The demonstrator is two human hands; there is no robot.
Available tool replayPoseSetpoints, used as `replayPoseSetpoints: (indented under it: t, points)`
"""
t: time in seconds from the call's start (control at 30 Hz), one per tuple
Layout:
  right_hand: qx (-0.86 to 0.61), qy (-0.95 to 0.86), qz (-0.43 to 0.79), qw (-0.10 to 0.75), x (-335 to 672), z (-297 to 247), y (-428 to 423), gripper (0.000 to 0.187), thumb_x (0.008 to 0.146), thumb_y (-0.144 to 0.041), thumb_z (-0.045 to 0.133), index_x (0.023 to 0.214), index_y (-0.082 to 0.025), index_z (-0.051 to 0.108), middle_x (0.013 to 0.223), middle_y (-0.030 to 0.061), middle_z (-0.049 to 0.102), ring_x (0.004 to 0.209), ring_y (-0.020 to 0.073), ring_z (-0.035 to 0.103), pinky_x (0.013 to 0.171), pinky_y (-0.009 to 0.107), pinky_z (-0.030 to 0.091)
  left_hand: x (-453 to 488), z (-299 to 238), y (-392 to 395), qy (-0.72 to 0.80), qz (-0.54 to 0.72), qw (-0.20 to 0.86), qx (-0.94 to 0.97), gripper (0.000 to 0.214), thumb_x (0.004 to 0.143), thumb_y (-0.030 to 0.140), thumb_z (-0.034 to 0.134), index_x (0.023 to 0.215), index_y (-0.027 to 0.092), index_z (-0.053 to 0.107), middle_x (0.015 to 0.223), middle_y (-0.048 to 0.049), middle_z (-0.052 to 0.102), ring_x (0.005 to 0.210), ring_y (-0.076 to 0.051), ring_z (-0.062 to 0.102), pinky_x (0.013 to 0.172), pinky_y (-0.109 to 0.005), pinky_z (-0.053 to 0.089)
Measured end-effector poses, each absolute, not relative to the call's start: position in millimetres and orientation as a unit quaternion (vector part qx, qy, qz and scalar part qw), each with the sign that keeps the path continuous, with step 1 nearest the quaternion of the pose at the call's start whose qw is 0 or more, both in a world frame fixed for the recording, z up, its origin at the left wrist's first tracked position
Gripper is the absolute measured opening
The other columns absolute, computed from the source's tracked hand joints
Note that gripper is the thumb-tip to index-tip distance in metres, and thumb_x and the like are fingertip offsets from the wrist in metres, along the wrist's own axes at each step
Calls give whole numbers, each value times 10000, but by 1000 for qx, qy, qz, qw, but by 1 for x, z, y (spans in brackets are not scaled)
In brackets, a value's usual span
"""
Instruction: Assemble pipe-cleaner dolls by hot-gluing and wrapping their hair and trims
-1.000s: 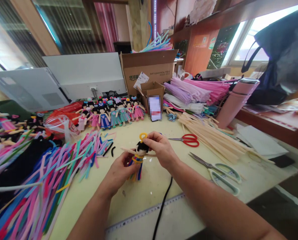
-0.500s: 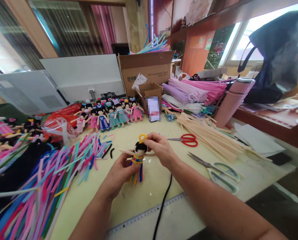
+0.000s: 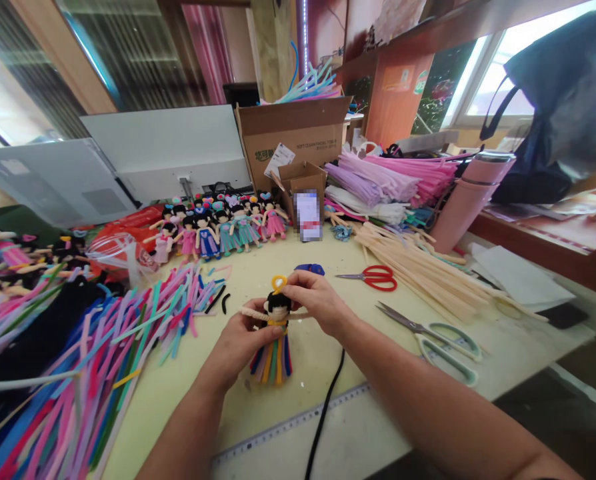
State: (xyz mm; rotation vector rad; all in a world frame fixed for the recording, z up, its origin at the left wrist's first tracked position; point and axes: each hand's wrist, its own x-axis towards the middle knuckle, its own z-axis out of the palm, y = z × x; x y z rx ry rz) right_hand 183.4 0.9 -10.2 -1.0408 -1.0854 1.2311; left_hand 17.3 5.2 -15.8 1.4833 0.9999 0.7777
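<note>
A small pipe-cleaner doll (image 3: 277, 308) with black hair and a striped, many-coloured skirt is held upright over the table. My left hand (image 3: 245, 340) is closed round its body from the left, thumb across the chest. At the top of the head, my right hand (image 3: 311, 297) pinches the base of a yellow pipe-cleaner loop (image 3: 279, 283). One cream arm of the doll sticks out left above my left fingers. The other runs under my right hand. Behind the right hand lies a blue tool (image 3: 310, 269), mostly uncovered, which I cannot name for sure.
Red-handled scissors (image 3: 378, 277) and pale-green-handled scissors (image 3: 438, 337) lie to the right. Cream pipe cleaners (image 3: 423, 267) and a pink flask (image 3: 473, 200) stand beyond them. Coloured pipe cleaners (image 3: 103, 360) spread on the left. Finished dolls (image 3: 223, 230) line the back. A black cable (image 3: 328, 407) crosses a ruler strip (image 3: 283, 427).
The doll has moved slightly left and its skirt now hangs spread out below my left hand. My right hand has shifted slightly left and down, still at the yellow loop. The blue tool has come into sight.
</note>
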Motion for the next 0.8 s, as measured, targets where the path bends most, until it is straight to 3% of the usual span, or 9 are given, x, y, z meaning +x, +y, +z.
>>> replayPoseSetpoints:
  t: [0.2,0.33,0.53,0.67,0.8]
  points:
    - [-446,-478,517,552,183,-12,1,201,641,-357,671,653,-182,572,599,-44,540,558,90,467,526,219,374,18,-14,5,458,333,538,623,457,555,298,790,932,181,560,827,2,622,780,-187,602,713,-311,475]
    - [-431,-506,508,548,180,-8,-4,203,664,-364,671,666,-179,588,618,-37,560,561,91,473,531,221,375,12,-6,4,479,361,534,596,576,547,337,800,1015,215,488,869,16,623,655,-157,641,576,-266,455]
    - [-417,-550,489,533,176,-4,-12,204,707,-361,673,682,-169,608,626,-32,561,569,89,472,539,218,375,1,13,-4,456,323,519,647,415,586,351,798,911,207,586,855,-8,661,649,-171,661,596,-291,508]
    - [-402,-553,510,522,172,-6,-16,202,725,-361,665,687,-172,603,627,-28,572,581,100,504,559,228,405,-6,16,-9,406,302,512,694,415,671,324,759,1035,228,584,985,-28,654,590,-123,614,533,-260,492]
    - [-405,-575,493,512,170,-7,-18,176,749,-339,642,696,-177,601,651,-22,586,599,107,522,576,234,411,-9,16,-13,406,274,487,723,407,721,333,728,1075,239,549,989,-22,651,513,-84,540,441,-221,410]
